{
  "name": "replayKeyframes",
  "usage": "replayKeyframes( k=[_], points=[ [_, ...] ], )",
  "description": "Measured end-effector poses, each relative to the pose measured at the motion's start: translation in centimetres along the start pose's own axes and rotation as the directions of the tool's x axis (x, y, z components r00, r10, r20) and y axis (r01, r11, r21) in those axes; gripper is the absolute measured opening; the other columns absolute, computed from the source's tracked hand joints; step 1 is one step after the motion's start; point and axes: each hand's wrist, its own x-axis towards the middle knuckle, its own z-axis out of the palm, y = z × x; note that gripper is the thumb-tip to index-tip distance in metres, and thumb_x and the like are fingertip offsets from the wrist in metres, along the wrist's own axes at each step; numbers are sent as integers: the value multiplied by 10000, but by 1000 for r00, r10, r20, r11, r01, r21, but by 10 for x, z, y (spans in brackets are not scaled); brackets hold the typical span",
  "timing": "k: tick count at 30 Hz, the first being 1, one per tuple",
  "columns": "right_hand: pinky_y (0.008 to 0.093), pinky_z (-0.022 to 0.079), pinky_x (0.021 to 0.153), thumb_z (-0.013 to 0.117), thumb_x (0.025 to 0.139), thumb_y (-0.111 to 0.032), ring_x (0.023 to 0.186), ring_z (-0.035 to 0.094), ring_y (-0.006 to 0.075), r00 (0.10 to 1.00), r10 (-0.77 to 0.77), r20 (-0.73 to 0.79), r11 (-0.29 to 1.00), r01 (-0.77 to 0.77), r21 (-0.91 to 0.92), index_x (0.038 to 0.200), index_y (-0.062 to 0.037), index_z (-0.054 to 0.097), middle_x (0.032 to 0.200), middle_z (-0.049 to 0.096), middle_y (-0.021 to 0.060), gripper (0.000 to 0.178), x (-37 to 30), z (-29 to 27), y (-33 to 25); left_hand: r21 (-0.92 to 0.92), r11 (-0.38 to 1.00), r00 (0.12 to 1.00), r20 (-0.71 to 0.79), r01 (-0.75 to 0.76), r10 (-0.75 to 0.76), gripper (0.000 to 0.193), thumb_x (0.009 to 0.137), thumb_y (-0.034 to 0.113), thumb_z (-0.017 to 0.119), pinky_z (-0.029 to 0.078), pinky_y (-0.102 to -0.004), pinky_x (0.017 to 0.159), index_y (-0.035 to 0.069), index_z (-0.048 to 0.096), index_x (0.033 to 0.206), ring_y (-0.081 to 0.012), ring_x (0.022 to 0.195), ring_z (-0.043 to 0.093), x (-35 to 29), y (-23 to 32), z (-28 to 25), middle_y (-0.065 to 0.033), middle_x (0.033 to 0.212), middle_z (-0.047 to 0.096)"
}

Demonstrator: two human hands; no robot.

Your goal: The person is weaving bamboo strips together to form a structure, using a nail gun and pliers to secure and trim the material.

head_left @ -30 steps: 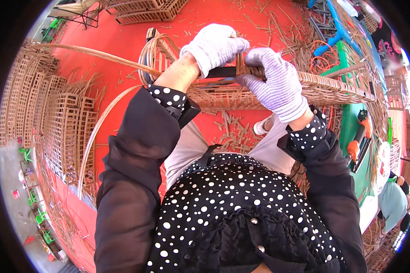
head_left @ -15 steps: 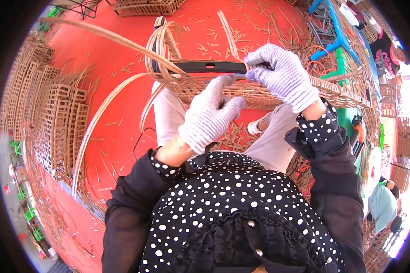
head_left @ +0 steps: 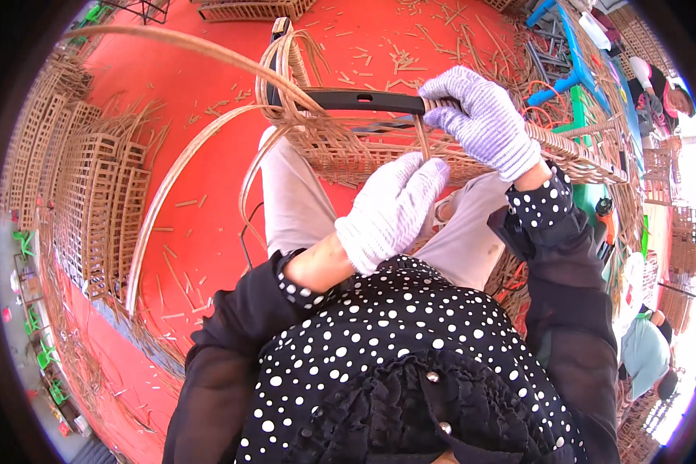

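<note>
In front of me a woven wicker basket (head_left: 336, 158) rests by my knees, its dark rim bar (head_left: 371, 100) partly bare, with strands wound round it at the left corner. My right hand (head_left: 483, 124), in a pale knit glove, is closed round the wrapped part of the rim at the right end of the bare stretch. From beside those fingers a flat wicker strand (head_left: 422, 138) runs down over the near side. My left hand (head_left: 394, 205), gloved too, is closed on the strand's lower part; its fingertips are partly hidden.
Long loose strands (head_left: 182, 178) arch out from the basket's left corner. Stacked wicker panels (head_left: 97, 209) stand at the left. Cut scraps (head_left: 398, 58) litter the red floor (head_left: 209, 69). A blue frame (head_left: 568, 62) and an orange-handled tool (head_left: 607, 220) lie right; other people are farther right.
The strand that stuck up beyond the rim now hangs down its near side. My left hand has moved right and nearer to me and closed on it. My right hand stays at the rim.
</note>
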Motion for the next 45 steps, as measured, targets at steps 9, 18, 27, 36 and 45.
replayKeyframes(
  k=[9,18,27,36,45],
  points=[
    [332,477,622,755,637,-302,698,602,233,986,105,-130,978,-126,-169,905,-110,580,800,594,60,374,-19,10,-18,170,935,816,457,311,-354,306,774,318,616,435,-370,582,23,585,699,-292,663,569,103,-66,-33,-163,653,558],
    [347,469,571,652,719,-304,676,587,245,994,15,-109,886,-64,-460,854,-173,635,760,547,43,189,-10,16,-28,212,734,707,199,645,-679,307,790,342,580,473,-397,740,71,584,933,-312,831,612,96,-82,-6,-154,808,625],
    [275,498,640,756,655,-122,688,621,172,980,198,-17,977,-196,84,843,-83,632,773,632,60,229,-4,11,-5,-226,258,338,480,939,-809,393,823,118,588,404,-171,474,-32,462,1165,-44,604,540,9,9,-42,-70,803,615],
    [270,504,638,735,679,-92,694,624,153,992,126,-1,988,-125,94,847,-61,622,783,636,52,204,-1,10,-6,-441,-24,295,639,897,-710,401,821,185,575,325,-196,337,1,458,1157,-74,371,426,31,-20,-17,-95,751,619],
    [352,486,613,708,677,-250,695,597,254,988,-154,-27,927,135,-351,830,-118,587,735,554,49,235,-9,16,-14,-418,-189,159,668,888,-727,256,868,282,488,248,-210,316,45,555,798,-60,325,356,46,21,-54,-6,496,493]
  ],
)
